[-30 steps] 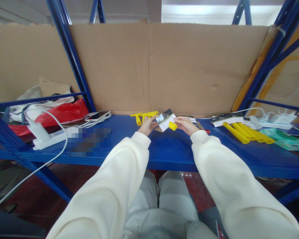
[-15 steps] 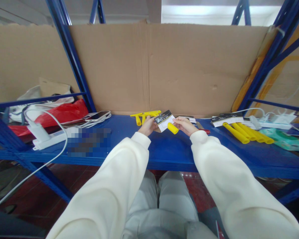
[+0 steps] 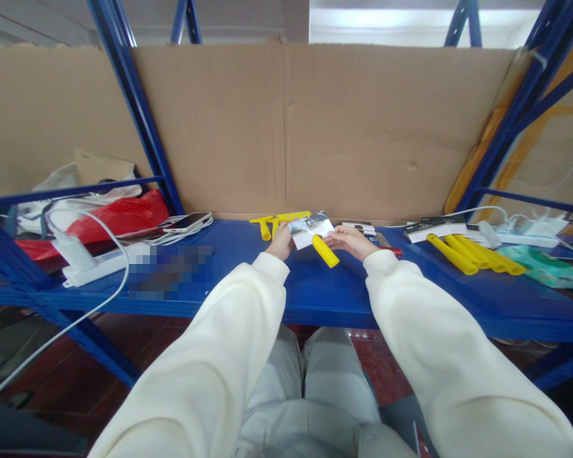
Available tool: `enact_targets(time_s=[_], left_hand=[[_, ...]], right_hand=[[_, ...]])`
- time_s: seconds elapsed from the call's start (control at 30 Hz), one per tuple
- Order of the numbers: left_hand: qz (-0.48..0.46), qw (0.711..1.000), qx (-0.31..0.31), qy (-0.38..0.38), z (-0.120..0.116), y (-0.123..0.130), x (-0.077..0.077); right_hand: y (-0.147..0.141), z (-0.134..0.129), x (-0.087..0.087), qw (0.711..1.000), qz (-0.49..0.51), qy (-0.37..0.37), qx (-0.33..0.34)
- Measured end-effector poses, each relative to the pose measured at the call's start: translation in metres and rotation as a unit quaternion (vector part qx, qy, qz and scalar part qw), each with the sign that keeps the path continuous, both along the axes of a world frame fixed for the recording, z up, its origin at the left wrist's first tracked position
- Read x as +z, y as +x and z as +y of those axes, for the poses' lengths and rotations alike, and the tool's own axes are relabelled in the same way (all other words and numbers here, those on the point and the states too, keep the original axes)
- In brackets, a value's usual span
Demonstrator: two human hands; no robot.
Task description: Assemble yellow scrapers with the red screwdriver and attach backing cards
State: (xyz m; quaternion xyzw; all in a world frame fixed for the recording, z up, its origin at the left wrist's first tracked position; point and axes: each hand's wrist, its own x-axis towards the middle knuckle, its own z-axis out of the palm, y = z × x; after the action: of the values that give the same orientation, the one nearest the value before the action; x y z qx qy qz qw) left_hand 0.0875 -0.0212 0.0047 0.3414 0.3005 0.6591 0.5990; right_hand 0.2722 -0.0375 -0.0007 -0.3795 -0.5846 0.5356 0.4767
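Observation:
My left hand [image 3: 281, 242] is closed on the left edge of a black-and-white printed card [image 3: 310, 228] above the blue shelf. My right hand [image 3: 349, 242] pinches the card's right side. A yellow tubular handle [image 3: 325, 252] slants out from the card's lower part toward me; its far end is hidden by the card. Behind my left hand lie several yellow T-shaped tools [image 3: 266, 230], partly covered by the hand and card. Just past my right hand is a small tool with a red handle [image 3: 395, 252], partly hidden by my wrist.
Several yellow handles [image 3: 452, 254] lie at right beside a stack of printed cards [image 3: 434, 228] and a green packet [image 3: 544, 266]. At left are a phone [image 3: 188, 221], cables, a power strip [image 3: 95, 270] and a red bag [image 3: 124, 216]. A cardboard panel [image 3: 344, 133] stands behind the blue shelf [image 3: 334, 289].
The card has turned in my hands to lie more level, its print now catching glare. More of the yellow handle shows, reaching lower and closer to me.

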Motion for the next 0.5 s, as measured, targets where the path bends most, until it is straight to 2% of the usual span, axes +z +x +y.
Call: enact_targets(time_s=[0.1,0.2,0.4,0.5], left_hand=[[0.007,0.999,-0.038,0.009,0.0009,0.002,-0.0015],[0.013,0.999,-0.048,0.017,0.0017,0.0024,-0.0035],[0.086,0.995,0.004,-0.043,0.0072,0.0008,-0.0054],[0.125,0.99,0.01,-0.064,0.008,0.0002,-0.005]], right_hand=[[0.0003,0.0002,-0.0016,1.0,-0.004,0.001,0.003],[0.0008,0.0012,-0.0028,1.0,0.0,0.007,0.0],[0.0005,0.0007,-0.0017,1.0,0.012,0.016,-0.024],[-0.0003,-0.0009,0.0003,0.999,0.012,0.019,-0.031]])
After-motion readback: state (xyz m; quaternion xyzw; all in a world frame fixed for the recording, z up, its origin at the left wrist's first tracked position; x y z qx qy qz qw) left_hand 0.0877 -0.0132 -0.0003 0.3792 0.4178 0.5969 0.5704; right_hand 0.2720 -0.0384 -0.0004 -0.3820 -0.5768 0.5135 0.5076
